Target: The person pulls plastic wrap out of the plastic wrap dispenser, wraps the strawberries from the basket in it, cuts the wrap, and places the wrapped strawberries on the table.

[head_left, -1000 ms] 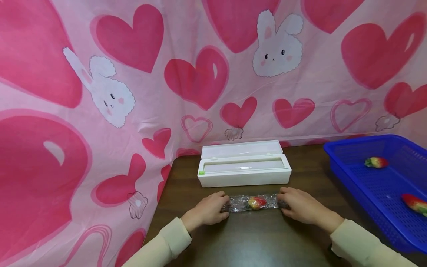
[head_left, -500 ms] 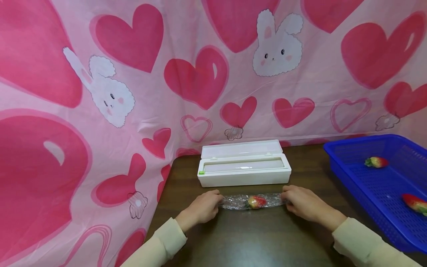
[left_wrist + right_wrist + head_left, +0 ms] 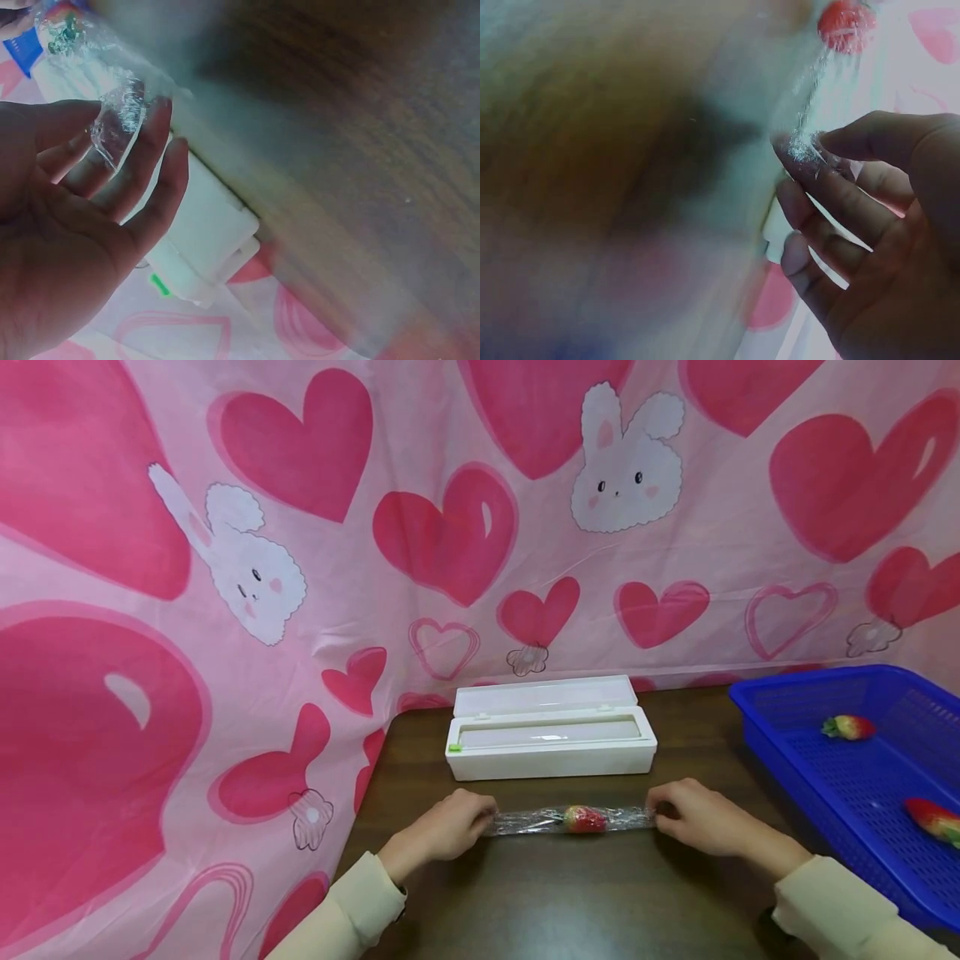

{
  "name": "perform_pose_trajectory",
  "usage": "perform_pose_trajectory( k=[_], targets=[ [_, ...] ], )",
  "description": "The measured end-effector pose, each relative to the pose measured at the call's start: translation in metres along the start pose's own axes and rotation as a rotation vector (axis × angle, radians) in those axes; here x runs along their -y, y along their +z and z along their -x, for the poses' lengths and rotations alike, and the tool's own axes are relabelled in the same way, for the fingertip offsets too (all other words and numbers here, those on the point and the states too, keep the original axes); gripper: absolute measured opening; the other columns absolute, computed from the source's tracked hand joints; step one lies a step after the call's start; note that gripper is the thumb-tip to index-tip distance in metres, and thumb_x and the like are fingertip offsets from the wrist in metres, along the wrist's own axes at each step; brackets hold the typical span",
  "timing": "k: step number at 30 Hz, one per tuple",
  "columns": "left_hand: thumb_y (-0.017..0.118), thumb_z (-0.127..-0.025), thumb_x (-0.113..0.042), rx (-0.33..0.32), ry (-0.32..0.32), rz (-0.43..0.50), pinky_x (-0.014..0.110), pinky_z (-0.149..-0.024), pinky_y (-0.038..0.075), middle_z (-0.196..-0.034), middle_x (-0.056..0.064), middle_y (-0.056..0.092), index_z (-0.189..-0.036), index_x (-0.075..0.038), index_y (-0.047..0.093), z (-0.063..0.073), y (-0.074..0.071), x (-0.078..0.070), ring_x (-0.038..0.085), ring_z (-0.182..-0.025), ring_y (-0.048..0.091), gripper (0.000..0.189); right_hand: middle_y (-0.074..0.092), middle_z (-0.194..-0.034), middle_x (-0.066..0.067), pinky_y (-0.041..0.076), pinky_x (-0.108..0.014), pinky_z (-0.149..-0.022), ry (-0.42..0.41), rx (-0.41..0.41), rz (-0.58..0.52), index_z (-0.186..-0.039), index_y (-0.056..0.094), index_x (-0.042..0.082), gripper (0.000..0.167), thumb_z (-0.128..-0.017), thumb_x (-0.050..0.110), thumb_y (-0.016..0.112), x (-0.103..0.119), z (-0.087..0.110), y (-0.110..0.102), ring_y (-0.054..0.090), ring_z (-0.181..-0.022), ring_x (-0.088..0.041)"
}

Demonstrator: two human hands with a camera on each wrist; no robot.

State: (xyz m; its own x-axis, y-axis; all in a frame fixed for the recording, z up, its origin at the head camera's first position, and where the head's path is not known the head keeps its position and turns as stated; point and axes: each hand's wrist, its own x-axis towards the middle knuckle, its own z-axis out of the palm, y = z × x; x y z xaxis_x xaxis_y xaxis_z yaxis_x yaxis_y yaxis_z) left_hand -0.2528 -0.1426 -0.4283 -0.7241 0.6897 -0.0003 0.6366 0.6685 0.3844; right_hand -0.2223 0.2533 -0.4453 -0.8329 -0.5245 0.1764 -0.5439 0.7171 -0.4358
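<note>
A red strawberry with a pale, leafy end (image 3: pixel 585 819) lies rolled inside clear plastic wrap (image 3: pixel 530 822), whose two ends stretch out to either side. My left hand (image 3: pixel 450 825) pinches the left end between thumb and fingers; the left wrist view shows the crumpled film (image 3: pixel 124 112) there. At the opposite end my right hand (image 3: pixel 697 817) pinches the film between thumb and fingertips, its other fingers curved loosely, as the right wrist view shows. The strip looks taut between both hands, just above or on the table; which, I cannot tell.
Behind the hands stands a white cling film box (image 3: pixel 551 763) with its lid raised and a green slider at its left. To the right a blue plastic basket (image 3: pixel 780 777) holds a strawberry (image 3: pixel 849 727) and another strawberry (image 3: pixel 933 820). The brown table (image 3: pixel 562 902) meets a pink heart-patterned cloth (image 3: pixel 442 435).
Both hands have moved apart, the left one leftward and the right one rightward. The film ends have become longer and tighter, and the strawberry has rolled slightly to the right.
</note>
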Motion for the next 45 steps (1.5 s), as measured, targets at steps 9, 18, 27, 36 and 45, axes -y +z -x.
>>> perform_pose_trajectory(
  k=[9, 18, 27, 36, 45],
  targets=[
    [0.061, -0.096, 0.001, 0.033, 0.011, -0.001, 0.027, -0.073, 0.053, -0.094, 0.005, 0.072, -0.105, -0.003, 0.073, -0.010, 0.000, 0.003, 0.008, -0.077, 0.057, 0.015, 0.060, -0.078, 0.014, 0.045, -0.026, -0.064, 0.007, 0.032, -0.129, -0.085, 0.068, 0.016, 0.015, -0.085, 0.002, 0.071, -0.008, -0.008, 0.002, 0.051, -0.072, 0.001],
    [0.067, -0.095, -0.011, 0.034, -0.059, -0.088, 0.033, -0.078, 0.053, -0.098, 0.001, 0.068, -0.106, -0.009, 0.071, -0.016, -0.001, 0.005, 0.013, -0.087, 0.062, 0.012, 0.060, -0.090, 0.003, 0.049, -0.035, -0.070, 0.069, -0.024, -0.018, -0.100, 0.069, 0.008, 0.017, -0.084, 0.005, 0.074, -0.005, -0.014, 0.004, 0.055, -0.081, -0.012],
    [0.068, -0.095, -0.012, 0.021, 0.081, -0.068, 0.032, -0.088, 0.051, -0.102, 0.001, 0.067, -0.109, -0.007, 0.071, -0.025, -0.006, -0.014, 0.014, -0.095, 0.060, 0.015, 0.067, -0.096, 0.003, 0.054, -0.038, -0.077, -0.151, -0.062, -0.053, -0.100, 0.071, 0.008, 0.013, -0.089, 0.000, 0.071, 0.026, -0.023, 0.007, 0.062, -0.089, -0.012],
    [0.063, -0.096, -0.003, 0.148, -0.009, 0.005, 0.027, -0.077, 0.051, -0.090, -0.003, 0.065, -0.099, -0.007, 0.071, -0.011, 0.001, 0.005, 0.008, -0.081, 0.055, 0.010, 0.066, -0.093, 0.006, 0.052, -0.035, -0.075, -0.012, 0.101, -0.131, -0.094, 0.070, 0.012, 0.009, -0.094, 0.004, 0.066, 0.001, -0.005, 0.010, 0.061, -0.088, -0.010],
    [0.075, -0.090, -0.008, 0.076, 0.014, 0.007, 0.026, -0.071, 0.052, -0.085, 0.001, 0.068, -0.097, -0.003, 0.072, -0.013, -0.016, 0.005, 0.010, -0.076, 0.059, 0.009, 0.062, -0.085, 0.007, 0.051, -0.034, -0.069, -0.104, 0.059, 0.032, -0.092, 0.071, 0.011, 0.008, -0.088, 0.004, 0.070, 0.028, -0.035, -0.010, 0.057, -0.078, -0.008]
  ],
)
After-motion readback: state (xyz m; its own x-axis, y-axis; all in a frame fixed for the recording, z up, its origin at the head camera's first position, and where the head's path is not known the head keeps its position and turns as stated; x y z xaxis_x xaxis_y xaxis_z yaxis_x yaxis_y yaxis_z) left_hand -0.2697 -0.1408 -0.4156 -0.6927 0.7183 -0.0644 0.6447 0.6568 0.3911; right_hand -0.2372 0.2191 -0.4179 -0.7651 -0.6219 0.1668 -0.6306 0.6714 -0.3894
